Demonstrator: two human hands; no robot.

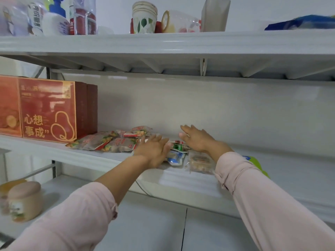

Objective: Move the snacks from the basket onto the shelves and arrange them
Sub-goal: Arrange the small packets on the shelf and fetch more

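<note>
Several small snack packets lie on the middle white shelf (pixel 190 180). A row of brownish packets with red labels (pixel 110 142) stretches left toward the red boxes. My left hand (pixel 154 151) rests flat, fingers straight, on the packets at the centre. My right hand (pixel 196 139) lies with straight fingers just right of it, over a green-and-red packet (pixel 178 146). A blue-and-white packet (pixel 175 157) and a clear packet of brown snacks (pixel 200 163) sit at the shelf's front edge between my wrists. The basket is not in view.
Two red gift boxes (pixel 49 109) stand at the left of the middle shelf. The top shelf (pixel 163 44) holds bottles, paper cups (pixel 144 17), a grey container and a blue bag. A beige lidded jar (pixel 25 200) sits on the lower shelf, left. A green-blue bag (pixel 257 163) shows behind my right sleeve.
</note>
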